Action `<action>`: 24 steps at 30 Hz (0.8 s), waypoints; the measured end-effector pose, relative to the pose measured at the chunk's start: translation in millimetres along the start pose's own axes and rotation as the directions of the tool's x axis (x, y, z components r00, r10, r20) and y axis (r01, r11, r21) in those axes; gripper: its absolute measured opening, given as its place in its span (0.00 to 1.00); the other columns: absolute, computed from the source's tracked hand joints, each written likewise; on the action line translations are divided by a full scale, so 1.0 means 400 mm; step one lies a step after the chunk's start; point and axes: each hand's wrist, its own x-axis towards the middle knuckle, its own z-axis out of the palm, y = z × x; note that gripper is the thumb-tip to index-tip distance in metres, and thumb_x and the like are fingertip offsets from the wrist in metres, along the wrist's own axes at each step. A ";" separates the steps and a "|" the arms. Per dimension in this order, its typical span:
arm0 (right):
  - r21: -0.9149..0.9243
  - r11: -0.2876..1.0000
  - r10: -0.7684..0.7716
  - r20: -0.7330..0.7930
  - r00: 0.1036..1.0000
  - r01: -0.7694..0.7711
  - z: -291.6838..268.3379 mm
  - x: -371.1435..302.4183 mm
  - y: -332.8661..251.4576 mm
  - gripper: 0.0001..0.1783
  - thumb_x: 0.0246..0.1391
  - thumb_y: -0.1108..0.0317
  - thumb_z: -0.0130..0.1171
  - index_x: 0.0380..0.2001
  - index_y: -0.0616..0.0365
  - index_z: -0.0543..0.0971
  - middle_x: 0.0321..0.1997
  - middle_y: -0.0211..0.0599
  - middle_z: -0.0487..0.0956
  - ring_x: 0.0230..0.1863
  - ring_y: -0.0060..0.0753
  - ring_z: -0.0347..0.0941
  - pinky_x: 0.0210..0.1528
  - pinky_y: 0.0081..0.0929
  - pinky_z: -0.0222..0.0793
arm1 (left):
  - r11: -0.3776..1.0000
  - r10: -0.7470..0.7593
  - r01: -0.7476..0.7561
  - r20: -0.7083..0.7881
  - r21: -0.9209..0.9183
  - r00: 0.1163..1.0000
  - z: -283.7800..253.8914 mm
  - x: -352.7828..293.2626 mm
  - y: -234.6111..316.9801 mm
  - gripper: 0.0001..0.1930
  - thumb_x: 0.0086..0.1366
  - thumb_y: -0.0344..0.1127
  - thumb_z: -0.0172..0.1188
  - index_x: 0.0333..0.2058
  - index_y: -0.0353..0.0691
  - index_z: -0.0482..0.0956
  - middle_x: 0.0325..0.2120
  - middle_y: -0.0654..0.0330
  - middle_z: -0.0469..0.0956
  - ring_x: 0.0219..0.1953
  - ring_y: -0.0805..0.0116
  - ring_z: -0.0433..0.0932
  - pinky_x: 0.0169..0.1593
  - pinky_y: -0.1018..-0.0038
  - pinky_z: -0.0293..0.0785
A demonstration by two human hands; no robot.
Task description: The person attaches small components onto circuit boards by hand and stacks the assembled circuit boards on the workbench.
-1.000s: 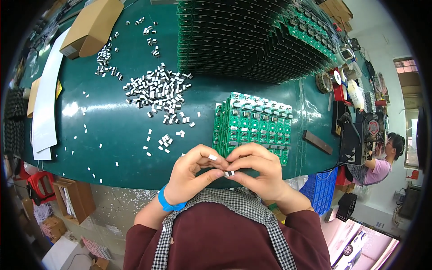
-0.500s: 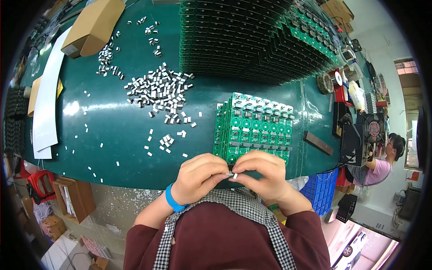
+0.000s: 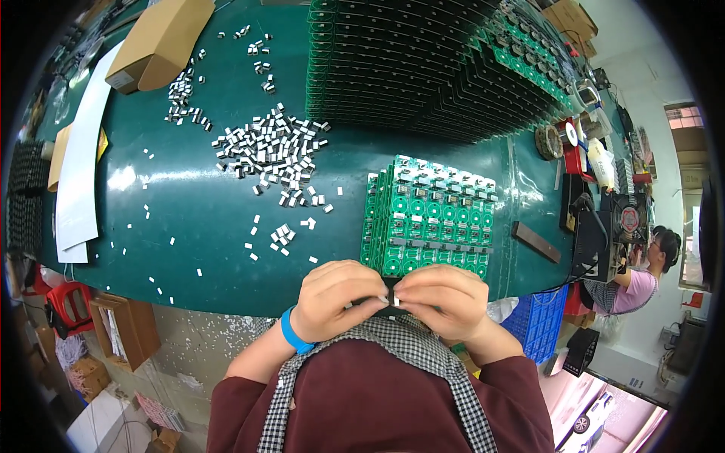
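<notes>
Close to the table's near edge, my two hands meet fingertip to fingertip. My right hand pinches a small white-and-black block between thumb and fingers. Beside it my left hand, with a blue band at the wrist, is closed in a pinch; what sits in its fingertips is too small to make out. A stack of green circuit boards lies just beyond my right hand. Farther off to the left is a heap of similar small blocks, and a few loose ones lie nearer my left hand.
Tall rows of circuit boards stand at the back. A dark bar lies right of the board stack. At far left are a cardboard box and a white sheet. A blue crate and a co-worker are at right.
My fingertips have shifted slightly around the small block, which now stands more upright in my right hand. The whole view has shifted a little; the heap and boards look the same.
</notes>
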 end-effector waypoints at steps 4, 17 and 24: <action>-0.079 0.997 -0.024 -0.032 0.999 0.022 0.007 -0.010 -0.001 0.11 0.36 0.78 0.70 0.27 0.61 0.81 0.30 0.37 0.80 0.28 0.32 0.79 0.28 0.23 0.76 | 0.993 0.068 -0.070 0.028 0.093 0.997 -0.007 0.003 -0.002 0.12 0.45 0.21 0.66 0.32 0.35 0.80 0.29 0.56 0.79 0.28 0.61 0.80 0.31 0.72 0.75; -0.282 0.934 0.185 -0.145 0.972 -0.219 -0.089 0.007 0.012 0.11 0.35 0.82 0.67 0.27 0.63 0.80 0.29 0.40 0.81 0.32 0.36 0.79 0.35 0.28 0.74 | 0.915 -0.175 0.154 0.022 0.374 0.984 -0.052 -0.002 -0.008 0.06 0.49 0.26 0.63 0.28 0.39 0.76 0.27 0.59 0.77 0.29 0.58 0.77 0.34 0.67 0.73; -0.580 0.771 0.193 -0.182 0.964 -0.264 -0.216 0.008 0.101 0.10 0.40 0.82 0.65 0.30 0.62 0.80 0.32 0.39 0.79 0.33 0.37 0.78 0.36 0.26 0.73 | 0.372 -0.386 0.360 -0.210 0.855 0.898 -0.095 -0.045 -0.063 0.05 0.52 0.24 0.61 0.30 0.36 0.76 0.30 0.57 0.72 0.35 0.58 0.71 0.39 0.65 0.68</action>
